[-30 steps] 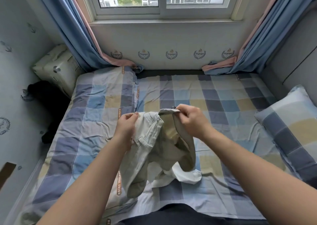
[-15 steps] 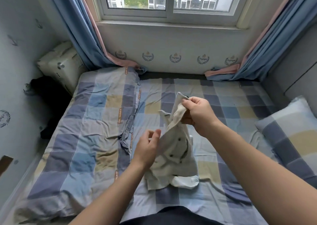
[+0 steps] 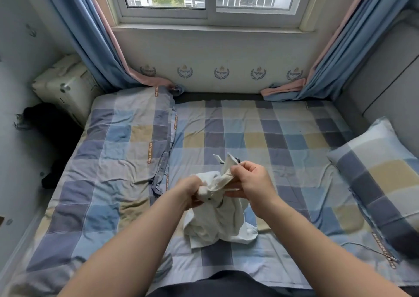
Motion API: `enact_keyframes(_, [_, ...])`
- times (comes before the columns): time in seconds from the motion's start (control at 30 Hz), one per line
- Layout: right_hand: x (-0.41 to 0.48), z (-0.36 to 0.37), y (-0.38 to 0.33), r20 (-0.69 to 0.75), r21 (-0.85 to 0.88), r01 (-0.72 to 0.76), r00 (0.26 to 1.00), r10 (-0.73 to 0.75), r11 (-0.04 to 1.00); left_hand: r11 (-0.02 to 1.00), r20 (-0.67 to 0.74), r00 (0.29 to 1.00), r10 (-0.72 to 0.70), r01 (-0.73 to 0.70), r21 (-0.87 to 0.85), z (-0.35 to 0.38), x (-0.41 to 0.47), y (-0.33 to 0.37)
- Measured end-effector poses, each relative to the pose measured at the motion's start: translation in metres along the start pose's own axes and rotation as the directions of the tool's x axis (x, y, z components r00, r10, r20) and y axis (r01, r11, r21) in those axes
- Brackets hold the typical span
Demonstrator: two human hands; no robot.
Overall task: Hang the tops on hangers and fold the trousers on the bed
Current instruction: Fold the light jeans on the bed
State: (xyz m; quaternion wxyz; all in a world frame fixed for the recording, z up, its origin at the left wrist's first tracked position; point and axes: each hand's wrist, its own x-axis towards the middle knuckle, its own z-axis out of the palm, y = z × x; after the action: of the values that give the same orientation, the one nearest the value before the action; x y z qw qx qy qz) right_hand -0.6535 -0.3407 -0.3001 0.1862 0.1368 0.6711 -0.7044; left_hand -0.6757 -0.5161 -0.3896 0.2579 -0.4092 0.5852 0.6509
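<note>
Left grip (image 3: 192,191) bunches the cream crumpled cloth trousers (image 3: 217,224), right grip (image 3: 251,181) pinches their edge just above, prob. to find the waistband; rest hangs below onto the checked blue-beige bed (image 3: 283,138).

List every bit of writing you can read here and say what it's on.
Wall crests: a word across each, too blurred to read.
Orange strips on the quilt: capital letters, too small to read surely.
No other writing is legible.
</note>
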Motion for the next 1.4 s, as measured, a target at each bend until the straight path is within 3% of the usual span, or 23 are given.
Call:
enact_keyframes(0.07, [-0.005,-0.008,0.015,-0.002,-0.083,-0.136,0.991,0.137,0.987,0.990,-0.075,0.993,0.086,-0.093,-0.106,-0.007,0.022,0.005])
enact_keyframes(0.13, [-0.013,-0.017,0.029,0.105,-0.270,-0.330,0.924,0.369,0.904,0.970,-0.171,0.962,0.211,-0.227,-0.082,-0.010,0.014,0.017])
enact_keyframes(0.2, [-0.014,-0.027,0.037,0.198,-0.509,-0.367,0.830,0.521,0.779,0.920,-0.177,0.904,0.390,-0.392,0.021,-0.011,-0.007,0.031])
enact_keyframes(0.23, [-0.009,-0.031,0.038,0.194,-0.577,-0.336,0.829,0.524,0.744,0.867,-0.148,0.854,0.499,-0.489,0.098,-0.013,-0.015,0.037])
enact_keyframes(0.3, [0.010,-0.037,0.035,0.116,-0.610,-0.193,0.938,0.328,0.768,0.688,-0.026,0.710,0.704,-0.673,0.272,-0.018,-0.036,0.052])
enact_keyframes(0.37, [0.025,-0.034,0.015,0.050,-0.598,0.042,0.999,-0.016,0.801,0.497,0.125,0.574,0.809,-0.781,0.378,-0.023,-0.061,0.069])
enact_keyframes(0.4, [0.030,-0.030,0.002,0.081,-0.598,0.176,0.984,-0.159,0.782,0.422,0.188,0.520,0.833,-0.818,0.390,-0.025,-0.072,0.077])
enact_keyframes(0.47, [0.040,-0.019,-0.024,0.231,-0.663,0.397,0.915,-0.331,0.635,0.316,0.272,0.433,0.860,-0.868,0.383,-0.029,-0.092,0.093])
enact_keyframes(0.53, [0.048,0.000,-0.047,0.372,-0.697,0.493,0.870,-0.325,0.521,0.227,0.302,0.360,0.883,-0.890,0.396,-0.033,-0.109,0.108])
enact_keyframes(0.57, [0.052,0.008,-0.056,0.407,-0.682,0.513,0.858,-0.313,0.520,0.190,0.308,0.332,0.892,-0.892,0.411,-0.034,-0.117,0.115])
enact_keyframes(0.73, [0.068,0.038,-0.073,0.348,-0.700,0.509,0.855,-0.384,0.501,0.007,0.270,0.215,0.938,-0.794,0.608,-0.049,-0.138,0.147])
enact_keyframes(0.8, [0.079,0.036,-0.073,0.296,-0.766,0.464,0.869,-0.397,0.444,-0.101,0.253,0.117,0.960,-0.702,0.705,-0.060,-0.134,0.159])
enact_keyframes(0.87, [0.093,0.024,-0.077,0.207,-0.854,0.369,0.888,-0.411,0.367,-0.149,0.220,0.067,0.973,-0.548,0.823,-0.074,-0.127,0.171])
enact_keyframes(0.97, [0.109,-0.001,-0.097,0.131,-0.938,0.263,0.872,-0.471,0.224,-0.101,0.143,0.127,0.981,-0.293,0.951,-0.095,-0.127,0.188])
enact_keyframes(1.07, [0.116,-0.008,-0.135,0.175,-0.975,0.223,0.782,-0.599,0.005,-0.073,0.098,0.169,0.981,-0.149,0.986,-0.103,-0.139,0.210])
enact_keyframes(1.1, [0.118,-0.007,-0.148,0.179,-0.977,0.211,0.752,-0.635,-0.025,-0.062,0.083,0.169,0.982,-0.128,0.990,-0.104,-0.144,0.219])
enact_keyframes(1.17, [0.119,-0.005,-0.174,0.129,-0.984,0.179,0.724,-0.677,0.003,-0.033,0.048,0.153,0.987,-0.099,0.994,-0.104,-0.156,0.237])
enact_keyframes(1.27, [0.119,-0.017,-0.202,0.001,-0.994,0.071,0.748,-0.664,0.079,0.019,-0.009,0.156,0.988,-0.058,0.998,-0.111,-0.173,0.261])
enact_keyframes(1.4, [0.116,-0.061,-0.242,-0.166,-0.985,-0.093,0.749,-0.641,0.147,0.151,-0.160,0.184,0.970,0.061,0.987,-0.144,-0.201,0.286])
